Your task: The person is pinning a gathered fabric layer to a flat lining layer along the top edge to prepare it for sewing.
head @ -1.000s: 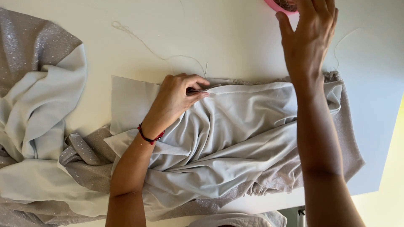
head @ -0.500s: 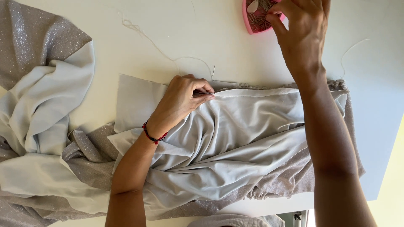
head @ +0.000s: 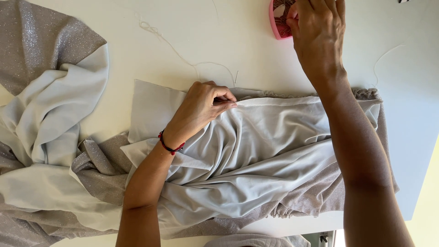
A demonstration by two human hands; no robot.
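My left hand pinches the upper edge of a pale grey fabric that lies bunched across the white table. A red cord bracelet circles that wrist. My right hand reaches over a small pink box at the table's far edge, fingers dipping into it; what they touch is hidden. A needle with a long white thread lies on the table just above my left hand.
A glittery grey fabric with pale lining is heaped at the left. Another loose thread lies at the right. The table's right edge runs near a yellowish floor.
The view has shifted so the pink box comes further into sight. My right hand stays over the box, my left hand keeps its pinch on the fabric edge.
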